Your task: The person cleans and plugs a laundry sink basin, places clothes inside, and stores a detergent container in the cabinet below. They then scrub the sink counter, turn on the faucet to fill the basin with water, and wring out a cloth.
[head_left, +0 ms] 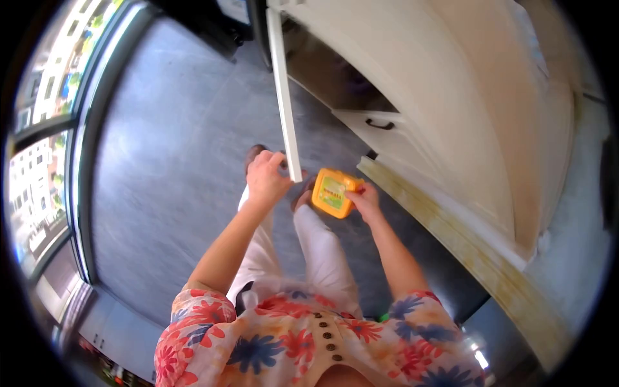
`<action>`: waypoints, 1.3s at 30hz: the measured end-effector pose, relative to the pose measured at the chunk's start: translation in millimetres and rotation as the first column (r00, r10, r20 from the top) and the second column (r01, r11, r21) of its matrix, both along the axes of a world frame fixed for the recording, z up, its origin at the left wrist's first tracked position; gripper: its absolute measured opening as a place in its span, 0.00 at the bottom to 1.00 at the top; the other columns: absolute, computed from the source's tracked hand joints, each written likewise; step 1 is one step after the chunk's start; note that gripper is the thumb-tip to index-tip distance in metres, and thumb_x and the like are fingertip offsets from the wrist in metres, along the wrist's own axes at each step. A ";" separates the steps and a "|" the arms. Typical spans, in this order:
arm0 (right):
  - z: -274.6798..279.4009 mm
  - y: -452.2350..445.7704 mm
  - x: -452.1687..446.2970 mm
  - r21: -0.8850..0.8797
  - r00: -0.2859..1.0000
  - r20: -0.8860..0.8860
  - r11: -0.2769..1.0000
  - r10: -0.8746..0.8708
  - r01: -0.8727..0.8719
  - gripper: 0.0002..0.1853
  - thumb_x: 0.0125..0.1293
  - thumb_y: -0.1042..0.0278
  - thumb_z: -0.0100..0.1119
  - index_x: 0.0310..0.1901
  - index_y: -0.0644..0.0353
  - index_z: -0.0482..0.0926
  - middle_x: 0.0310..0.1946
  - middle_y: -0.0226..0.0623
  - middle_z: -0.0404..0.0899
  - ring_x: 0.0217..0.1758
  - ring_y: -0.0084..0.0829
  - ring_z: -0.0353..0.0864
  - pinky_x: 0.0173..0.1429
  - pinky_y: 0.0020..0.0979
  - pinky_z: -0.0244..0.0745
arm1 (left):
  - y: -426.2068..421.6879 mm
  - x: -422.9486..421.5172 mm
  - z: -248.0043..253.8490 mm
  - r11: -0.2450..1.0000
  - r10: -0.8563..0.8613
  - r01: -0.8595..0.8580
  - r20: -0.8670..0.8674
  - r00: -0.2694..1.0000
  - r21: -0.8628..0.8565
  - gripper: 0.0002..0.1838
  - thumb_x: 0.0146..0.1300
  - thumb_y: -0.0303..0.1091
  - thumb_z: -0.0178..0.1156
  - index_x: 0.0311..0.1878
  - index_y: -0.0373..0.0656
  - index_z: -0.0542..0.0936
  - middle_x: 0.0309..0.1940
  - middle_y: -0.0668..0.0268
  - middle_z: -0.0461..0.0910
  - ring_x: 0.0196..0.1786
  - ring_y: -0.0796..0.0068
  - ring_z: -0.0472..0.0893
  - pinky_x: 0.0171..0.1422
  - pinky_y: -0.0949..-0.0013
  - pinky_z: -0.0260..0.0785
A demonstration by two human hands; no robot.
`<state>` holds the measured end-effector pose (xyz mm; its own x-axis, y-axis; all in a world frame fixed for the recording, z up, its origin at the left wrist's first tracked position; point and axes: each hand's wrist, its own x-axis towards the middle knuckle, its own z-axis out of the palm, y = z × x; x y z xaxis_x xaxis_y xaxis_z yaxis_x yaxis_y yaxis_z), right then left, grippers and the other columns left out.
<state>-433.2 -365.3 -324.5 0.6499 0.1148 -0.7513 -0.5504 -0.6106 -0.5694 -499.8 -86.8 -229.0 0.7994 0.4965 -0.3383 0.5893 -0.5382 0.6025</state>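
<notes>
An orange-yellow container with a green and yellow label hangs over the floor in front of my feet. The fingers of my right hand are closed on its right side. Just left of the container, my left hand is at the near end of a white cabinet door, which stands open and is seen edge-on. Its fingers are bent around the door's edge, near a dark handle partly hidden by them. Beyond the door the cabinet's inside is dark, and its contents are too dim to make out.
A white drawer front with a black handle lies right of the opening. A yellowish stone ledge runs down to the lower right. Grey floor spreads to the left, up to tall windows. Something black stands at the top.
</notes>
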 end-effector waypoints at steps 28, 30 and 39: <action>-331.7 176.4 192.4 0.651 0.694 -0.659 0.243 -0.289 0.719 0.12 0.60 0.56 0.55 0.32 0.56 0.78 0.29 0.35 0.80 0.41 0.36 0.80 0.48 0.41 0.76 | 97.3 -55.3 -46.4 0.963 0.254 -0.199 0.363 0.896 -0.182 0.08 0.41 0.31 0.60 0.22 0.41 0.70 0.32 0.60 0.74 0.31 0.69 0.75 0.34 0.72 0.68; -341.4 193.2 185.7 0.682 0.700 -0.686 0.162 -0.197 0.713 0.14 0.62 0.54 0.52 0.34 0.57 0.78 0.32 0.37 0.80 0.47 0.40 0.78 0.53 0.46 0.72 | 99.1 -55.2 -45.8 0.965 0.248 -0.196 0.366 0.897 -0.174 0.09 0.41 0.31 0.60 0.22 0.41 0.70 0.33 0.61 0.74 0.30 0.69 0.75 0.34 0.72 0.68; -269.7 235.3 195.4 0.734 0.774 -0.572 0.591 0.273 0.335 0.17 0.62 0.47 0.51 0.49 0.43 0.68 0.50 0.38 0.73 0.54 0.44 0.72 0.52 0.51 0.68 | 88.5 -55.1 -43.0 0.970 0.222 -0.182 0.294 0.929 -0.160 0.07 0.42 0.26 0.60 0.23 0.41 0.70 0.35 0.62 0.75 0.32 0.69 0.76 0.33 0.69 0.69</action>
<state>-237.8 -130.0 -594.1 0.1371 0.8156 -0.5621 -0.9365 -0.0781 -0.3419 -554.9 1.7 -272.0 0.7614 0.6275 -0.1626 0.4519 -0.3340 0.8272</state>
